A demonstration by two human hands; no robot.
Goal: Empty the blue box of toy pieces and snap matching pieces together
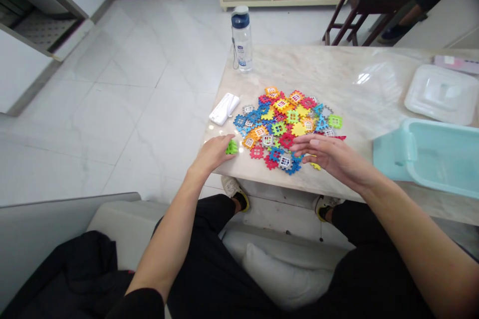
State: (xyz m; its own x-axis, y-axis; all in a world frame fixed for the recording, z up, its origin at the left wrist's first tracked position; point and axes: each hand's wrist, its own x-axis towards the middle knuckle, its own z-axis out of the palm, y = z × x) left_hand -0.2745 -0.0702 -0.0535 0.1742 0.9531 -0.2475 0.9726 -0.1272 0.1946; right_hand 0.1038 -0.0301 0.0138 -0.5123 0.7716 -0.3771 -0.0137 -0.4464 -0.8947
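A loose heap of colourful plastic interlocking building blocks (292,117), some with window lattices, lies on the marble-look table (322,70). Left of the heap, near the table's left edge, my left hand (215,153) has its thumb and fingers around a green building block (231,147), partly hidden by the hand. My right hand (325,152) is over the right front side of the heap, fingers stretched out and apart, holding nothing. A yellow block (315,165) shows just below its fingers.
A water bottle (242,42) stands at the table's far left corner, and a white packet (224,108) lies by the left edge. On the right are a turquoise tub (392,152) and a white lid (441,93). Behind the table, a person's leg shows near a wooden stool (361,5).
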